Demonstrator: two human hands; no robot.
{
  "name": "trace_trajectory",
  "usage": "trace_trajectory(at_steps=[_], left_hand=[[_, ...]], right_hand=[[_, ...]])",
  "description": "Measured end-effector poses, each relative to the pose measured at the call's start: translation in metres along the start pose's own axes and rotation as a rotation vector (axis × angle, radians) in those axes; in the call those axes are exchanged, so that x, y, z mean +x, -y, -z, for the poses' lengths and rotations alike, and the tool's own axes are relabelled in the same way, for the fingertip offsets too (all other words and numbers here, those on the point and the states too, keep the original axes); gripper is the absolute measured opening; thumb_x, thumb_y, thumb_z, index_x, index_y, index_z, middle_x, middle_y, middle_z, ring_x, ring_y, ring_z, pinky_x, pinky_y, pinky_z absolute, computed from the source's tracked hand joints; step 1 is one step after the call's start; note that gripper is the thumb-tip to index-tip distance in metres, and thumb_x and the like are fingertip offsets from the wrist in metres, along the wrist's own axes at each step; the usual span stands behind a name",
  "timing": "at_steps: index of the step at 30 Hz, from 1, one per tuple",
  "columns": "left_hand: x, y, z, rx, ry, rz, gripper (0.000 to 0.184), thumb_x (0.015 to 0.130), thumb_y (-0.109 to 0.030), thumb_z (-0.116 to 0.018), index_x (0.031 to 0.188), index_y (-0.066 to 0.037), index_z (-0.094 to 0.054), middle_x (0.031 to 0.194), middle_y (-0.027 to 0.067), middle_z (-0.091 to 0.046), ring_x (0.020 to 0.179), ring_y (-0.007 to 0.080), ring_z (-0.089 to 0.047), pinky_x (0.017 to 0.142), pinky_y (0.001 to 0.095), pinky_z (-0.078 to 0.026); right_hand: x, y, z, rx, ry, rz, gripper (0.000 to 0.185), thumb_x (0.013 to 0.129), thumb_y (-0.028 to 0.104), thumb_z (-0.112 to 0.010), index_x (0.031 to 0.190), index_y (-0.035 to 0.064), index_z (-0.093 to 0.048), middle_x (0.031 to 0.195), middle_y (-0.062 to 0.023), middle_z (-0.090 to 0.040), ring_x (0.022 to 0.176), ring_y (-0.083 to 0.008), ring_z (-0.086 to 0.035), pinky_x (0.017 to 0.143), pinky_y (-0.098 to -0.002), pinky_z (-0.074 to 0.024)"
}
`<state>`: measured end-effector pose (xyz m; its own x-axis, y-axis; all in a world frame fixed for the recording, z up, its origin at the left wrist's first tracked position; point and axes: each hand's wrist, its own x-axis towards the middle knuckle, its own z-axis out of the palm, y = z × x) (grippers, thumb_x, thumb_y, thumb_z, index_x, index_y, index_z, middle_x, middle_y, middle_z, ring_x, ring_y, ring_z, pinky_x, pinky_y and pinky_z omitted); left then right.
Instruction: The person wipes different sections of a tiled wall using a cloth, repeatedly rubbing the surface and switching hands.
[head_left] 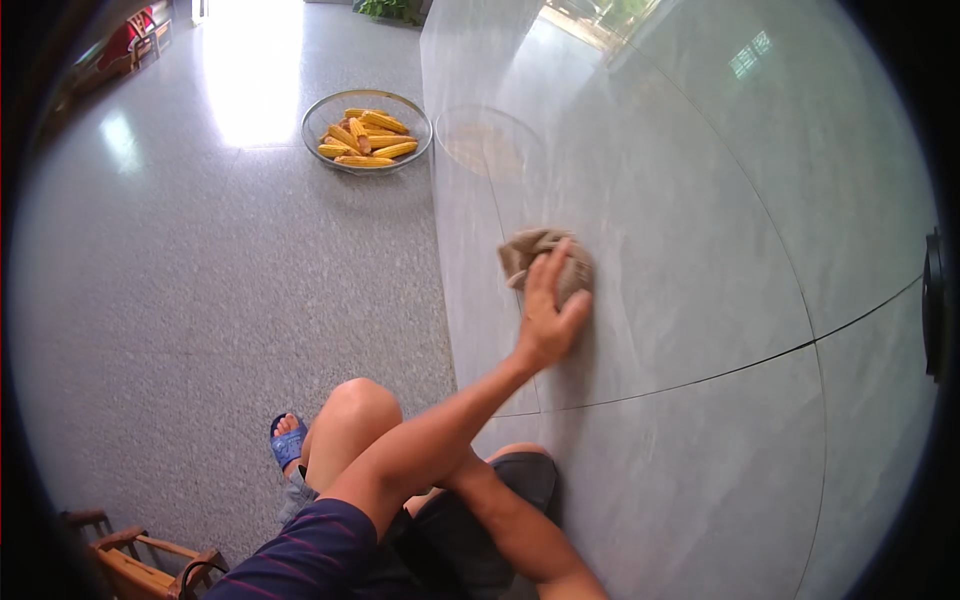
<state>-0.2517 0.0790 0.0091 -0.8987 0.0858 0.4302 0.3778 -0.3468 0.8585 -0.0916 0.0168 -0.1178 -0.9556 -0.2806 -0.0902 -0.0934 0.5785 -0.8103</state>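
Observation:
My left hand (553, 305) presses a crumpled brown cloth (530, 250) against the grey tiled wall (690, 240). Its back faces me, with the fingers stretched upward over the cloth and the thumb out to the right. The hand and cloth look slightly blurred. My left forearm crosses above my right forearm (510, 515), which rests near my lap. Behind the left arm my right hand is hidden, so its fingers cannot be made out.
A clear round bowl (318, 155) of yellow corn cobs (362, 136) stands on the speckled floor (250, 260), close to the wall. At lower left is a wooden chair (140, 560). A dark object (934, 305) sits at the wall's right edge. My foot wears a blue slipper (288, 445).

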Motion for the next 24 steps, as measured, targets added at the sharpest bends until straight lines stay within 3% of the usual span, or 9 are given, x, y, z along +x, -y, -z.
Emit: trace_trajectory(at_steps=[2,4,6,9,12,15,18,21,24], left_hand=[[0.007,0.046,0.015,-0.035,-0.064,0.200,0.069,0.086,-0.025,-0.061,0.148,-0.011,-0.035,0.147,0.0188,-0.033,0.138,0.0332,-0.030,0.114,0.0448,-0.025],[0.007,0.066,0.024,-0.059,-0.083,0.326,0.069,0.087,-0.027,-0.059,0.149,-0.010,-0.033,0.149,0.0174,-0.030,0.138,0.0299,-0.030,0.113,0.0431,-0.026],[-0.002,0.071,0.027,-0.296,-0.244,0.890,0.069,0.088,-0.029,-0.059,0.149,-0.010,-0.033,0.147,0.0172,-0.032,0.138,0.0302,-0.031,0.113,0.0419,-0.028],[-0.014,0.044,0.009,-0.080,-0.310,0.859,0.069,0.087,-0.025,-0.061,0.147,-0.006,-0.034,0.145,0.0183,-0.033,0.134,0.0314,-0.035,0.112,0.0383,-0.030],[-0.026,0.029,-0.009,0.097,-0.179,0.201,0.066,0.085,-0.018,-0.059,0.146,-0.006,-0.036,0.140,0.0203,-0.036,0.134,0.0344,-0.035,0.111,0.0415,-0.030],[-0.016,-0.042,-0.008,0.030,0.084,-0.183,0.068,0.082,-0.013,-0.058,0.145,-0.004,-0.037,0.142,0.0218,-0.036,0.136,0.0367,-0.031,0.114,0.0434,-0.023],[-0.008,-0.052,-0.003,0.153,0.220,-0.431,0.069,0.081,-0.015,-0.060,0.146,-0.005,-0.037,0.143,0.0227,-0.035,0.137,0.0411,-0.030,0.114,0.0446,-0.024],[-0.009,-0.019,0.005,0.210,0.145,-0.244,0.067,0.085,-0.019,-0.058,0.146,-0.005,-0.036,0.145,0.0226,-0.033,0.138,0.0389,-0.030,0.114,0.0439,-0.024],[-0.005,0.045,0.008,0.137,-0.125,0.136,0.060,0.092,-0.026,-0.053,0.147,-0.008,-0.035,0.147,0.0211,-0.034,0.137,0.0359,-0.032,0.113,0.0437,-0.027]], right_hand=[[0.017,0.027,0.022,-0.259,0.375,-0.294,0.050,0.087,0.045,-0.062,0.128,0.0170,-0.057,0.130,-0.0151,-0.058,0.123,-0.0286,-0.053,0.102,-0.0367,-0.0407],[0.022,0.033,0.022,-0.362,0.406,-0.280,0.049,0.086,0.045,-0.063,0.126,0.0166,-0.058,0.129,-0.0151,-0.059,0.123,-0.0275,-0.053,0.101,-0.0365,-0.0413],[0.022,0.026,0.018,-0.458,0.437,-0.262,0.048,0.086,0.045,-0.063,0.125,0.0163,-0.060,0.128,-0.0150,-0.059,0.123,-0.0265,-0.054,0.101,-0.0364,-0.0420],[0.013,0.006,0.006,-0.363,0.307,-0.068,0.051,0.087,0.046,-0.061,0.127,0.0157,-0.057,0.131,-0.0146,-0.058,0.123,-0.0278,-0.052,0.102,-0.0380,-0.0413],[0.002,0.007,0.009,-0.239,0.245,-0.015,0.053,0.087,0.046,-0.062,0.129,0.0146,-0.055,0.133,-0.0145,-0.055,0.123,-0.0287,-0.051,0.101,-0.0392,-0.0412],[-0.001,-0.003,0.002,-0.153,0.168,-0.013,0.051,0.087,0.045,-0.062,0.128,0.0148,-0.056,0.132,-0.0143,-0.056,0.122,-0.0287,-0.052,0.101,-0.0389,-0.0417],[0.000,-0.012,-0.004,-0.127,0.136,-0.020,0.049,0.088,0.044,-0.062,0.127,0.0150,-0.056,0.131,-0.0141,-0.057,0.122,-0.0286,-0.052,0.100,-0.0386,-0.0422],[0.004,-0.009,-0.001,-0.170,0.143,-0.067,0.048,0.088,0.043,-0.062,0.127,0.0152,-0.057,0.130,-0.0139,-0.057,0.121,-0.0285,-0.053,0.100,-0.0383,-0.0427],[0.013,0.022,0.015,-0.281,0.200,-0.193,0.041,0.089,0.040,-0.061,0.123,0.0176,-0.060,0.127,-0.0132,-0.061,0.118,-0.0278,-0.056,0.097,-0.0372,-0.0452]])
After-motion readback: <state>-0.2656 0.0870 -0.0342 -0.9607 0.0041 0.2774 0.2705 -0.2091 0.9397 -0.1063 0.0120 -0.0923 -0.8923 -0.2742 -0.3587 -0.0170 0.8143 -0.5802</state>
